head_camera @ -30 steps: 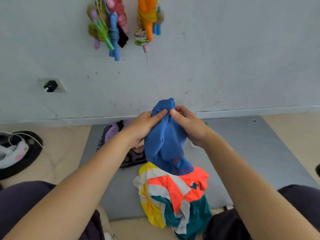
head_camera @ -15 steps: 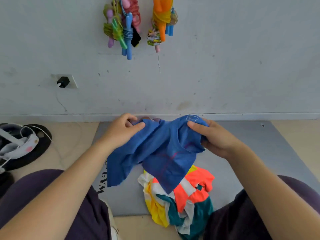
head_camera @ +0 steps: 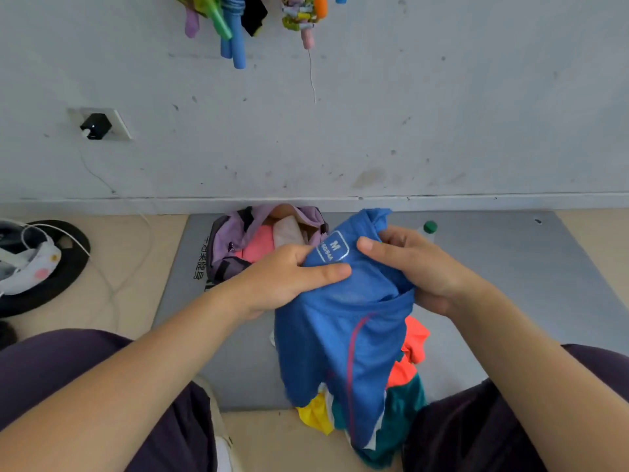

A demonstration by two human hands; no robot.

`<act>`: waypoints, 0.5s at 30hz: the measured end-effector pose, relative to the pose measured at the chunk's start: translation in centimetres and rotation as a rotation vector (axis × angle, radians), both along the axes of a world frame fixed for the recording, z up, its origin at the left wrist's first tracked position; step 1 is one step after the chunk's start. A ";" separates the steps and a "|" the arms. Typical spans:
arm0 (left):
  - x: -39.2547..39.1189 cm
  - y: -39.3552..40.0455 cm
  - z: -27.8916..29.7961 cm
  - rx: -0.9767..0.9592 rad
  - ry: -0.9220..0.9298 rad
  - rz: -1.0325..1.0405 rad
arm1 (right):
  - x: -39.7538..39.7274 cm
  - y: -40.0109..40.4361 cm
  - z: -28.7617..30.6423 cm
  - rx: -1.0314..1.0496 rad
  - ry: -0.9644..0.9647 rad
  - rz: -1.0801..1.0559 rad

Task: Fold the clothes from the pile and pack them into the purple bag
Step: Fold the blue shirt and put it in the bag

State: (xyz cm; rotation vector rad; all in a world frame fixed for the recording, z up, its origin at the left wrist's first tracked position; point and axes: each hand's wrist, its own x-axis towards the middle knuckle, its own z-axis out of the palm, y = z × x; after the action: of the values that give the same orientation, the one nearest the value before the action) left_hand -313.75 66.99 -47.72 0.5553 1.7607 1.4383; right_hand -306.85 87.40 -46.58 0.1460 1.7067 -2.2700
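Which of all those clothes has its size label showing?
The blue shirt gripped in both hands, with a white "M" label at its collar. The pile beneath and the clothes in the purple bag show none.

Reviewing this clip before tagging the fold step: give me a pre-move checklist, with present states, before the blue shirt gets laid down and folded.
1. Both hands hold the blue shirt: ok, left hand and right hand grip it near the size label.
2. Shirt spread flat: not ok, it hangs bunched over the clothes pile.
3. Bare grey mat to fold on: ok, right of the pile.
4. Purple bag open: ok, clothes show inside.
5. Room left in bag: cannot tell.
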 end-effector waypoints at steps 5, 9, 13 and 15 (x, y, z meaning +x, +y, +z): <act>-1.0 0.0 0.3 0.141 -0.019 0.346 | 0.3 0.4 -1.0 0.162 0.005 0.162; -1.4 -0.5 0.2 0.164 -0.009 0.427 | 0.6 0.7 -1.7 0.298 0.041 0.078; -1.3 -0.9 0.3 0.157 -0.018 0.411 | 0.8 1.1 -1.2 0.204 0.125 -0.127; -1.3 -1.3 0.4 0.175 -0.048 0.367 | 0.9 1.3 -0.8 0.153 0.135 -0.217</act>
State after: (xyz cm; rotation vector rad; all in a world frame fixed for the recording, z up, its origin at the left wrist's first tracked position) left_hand -315.04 65.74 -47.36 0.2896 1.7719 1.8550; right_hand -305.91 88.73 -47.35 0.2249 2.0242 -2.3453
